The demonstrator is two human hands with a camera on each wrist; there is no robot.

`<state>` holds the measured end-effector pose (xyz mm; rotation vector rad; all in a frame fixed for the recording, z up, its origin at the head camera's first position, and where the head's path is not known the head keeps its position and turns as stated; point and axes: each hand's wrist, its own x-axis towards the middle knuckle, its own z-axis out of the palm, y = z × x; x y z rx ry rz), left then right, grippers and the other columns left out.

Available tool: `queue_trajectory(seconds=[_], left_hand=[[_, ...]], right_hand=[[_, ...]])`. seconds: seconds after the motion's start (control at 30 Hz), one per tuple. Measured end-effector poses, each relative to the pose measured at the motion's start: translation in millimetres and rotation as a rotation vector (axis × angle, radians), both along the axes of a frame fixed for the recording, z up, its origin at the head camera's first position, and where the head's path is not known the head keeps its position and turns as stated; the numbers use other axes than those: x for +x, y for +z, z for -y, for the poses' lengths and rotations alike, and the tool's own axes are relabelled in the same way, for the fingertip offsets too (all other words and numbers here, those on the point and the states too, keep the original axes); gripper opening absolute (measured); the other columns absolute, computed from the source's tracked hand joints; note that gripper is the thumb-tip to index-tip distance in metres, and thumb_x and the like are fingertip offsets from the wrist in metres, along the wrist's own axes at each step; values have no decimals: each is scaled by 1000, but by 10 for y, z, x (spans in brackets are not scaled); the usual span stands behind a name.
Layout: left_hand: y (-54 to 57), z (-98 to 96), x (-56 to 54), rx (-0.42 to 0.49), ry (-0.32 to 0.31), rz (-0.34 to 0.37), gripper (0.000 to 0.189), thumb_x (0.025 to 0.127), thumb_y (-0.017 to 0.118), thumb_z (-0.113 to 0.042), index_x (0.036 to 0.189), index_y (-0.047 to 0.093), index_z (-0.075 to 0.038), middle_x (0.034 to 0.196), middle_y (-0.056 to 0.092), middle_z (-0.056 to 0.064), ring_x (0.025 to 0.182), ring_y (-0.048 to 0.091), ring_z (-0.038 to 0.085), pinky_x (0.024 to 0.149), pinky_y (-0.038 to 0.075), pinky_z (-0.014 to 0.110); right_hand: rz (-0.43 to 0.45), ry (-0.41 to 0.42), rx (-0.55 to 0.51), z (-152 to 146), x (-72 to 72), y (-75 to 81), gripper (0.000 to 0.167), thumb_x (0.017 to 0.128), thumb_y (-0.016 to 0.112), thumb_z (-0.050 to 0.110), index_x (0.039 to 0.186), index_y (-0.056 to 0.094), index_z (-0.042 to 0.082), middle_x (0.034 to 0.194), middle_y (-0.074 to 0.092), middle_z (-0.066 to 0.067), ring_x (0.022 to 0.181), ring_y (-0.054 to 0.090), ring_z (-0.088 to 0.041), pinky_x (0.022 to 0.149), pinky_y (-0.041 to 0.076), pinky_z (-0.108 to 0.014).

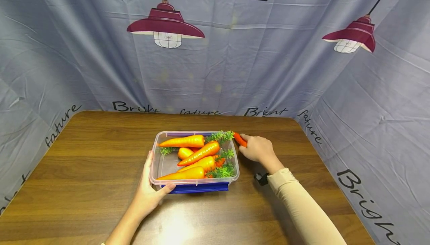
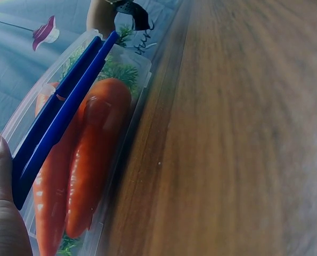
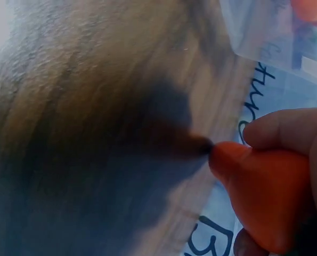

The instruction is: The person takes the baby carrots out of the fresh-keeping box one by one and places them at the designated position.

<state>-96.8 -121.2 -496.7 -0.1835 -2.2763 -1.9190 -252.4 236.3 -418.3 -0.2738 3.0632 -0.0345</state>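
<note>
A clear plastic food container with blue clip latches stands on the table, holding several orange carrots with feathery green tops. My left hand grips its near left corner, thumb over the front rim beside the latch. The left wrist view shows that thumb at the end of the blue latch, with carrots behind the clear wall. Just outside the container's right side, my right hand holds another carrot between thumb and fingers, close over the table. Part of this carrot is hidden by the hand.
The wooden table extends around the container on all sides. A grey-blue curtain printed with lamps and lettering hangs behind and at both sides. Under my right wrist a black strap-like piece shows.
</note>
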Motion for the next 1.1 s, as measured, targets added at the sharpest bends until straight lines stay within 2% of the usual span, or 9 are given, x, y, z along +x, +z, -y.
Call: queue_trajectory(seconds=[0.13,0.43,0.63,0.7,0.8,0.87,1.1], left_hand=[[14,5,-1,0,4,-7,119,77,84,-6,160,3,-36,169,-2,0,152,10,34,108,16,2],[17,7,9,-5,5,2,119,77,84,-6,159,4,-38,169,-2,-1,152,10,32,109,16,4],[24,5,8,-22,12,12,119,77,84,-8,159,4,-39,169,-1,0,152,11,33,119,16,22],[25,3,7,-21,13,8,119,77,84,-7,159,4,-38,169,-1,1,152,11,34,119,17,19],[27,3,7,-18,14,-1,119,76,84,-7,159,4,-37,169,-1,2,152,12,35,111,17,4],[26,4,6,-17,14,-5,119,76,84,-7,160,4,-36,169,-1,2,152,13,35,106,17,0],[18,5,3,-14,11,2,119,77,84,-7,159,4,-36,169,-1,-1,152,12,34,107,17,2]], right_hand=[[33,-9,-6,-1,-6,-22,62,88,53,41,148,48,27,94,68,-11,69,56,-27,49,39,-38],[113,-28,3,8,9,-72,69,90,50,47,155,34,31,124,67,-17,86,63,-34,58,44,-43],[163,-41,10,-6,6,-103,71,93,48,50,158,26,32,128,65,-21,90,65,-37,58,44,-44],[175,-47,16,-14,3,-120,72,94,47,53,159,23,33,129,65,-21,93,65,-39,59,45,-45],[199,-54,20,-24,-10,-161,74,95,45,57,159,19,34,129,65,-22,93,65,-39,61,45,-46],[213,-61,21,-30,-18,-189,75,95,44,59,160,16,35,129,65,-21,92,65,-38,61,46,-45],[258,-90,-19,-55,-33,-252,78,96,41,63,160,7,35,129,63,-25,82,64,-33,58,43,-42]])
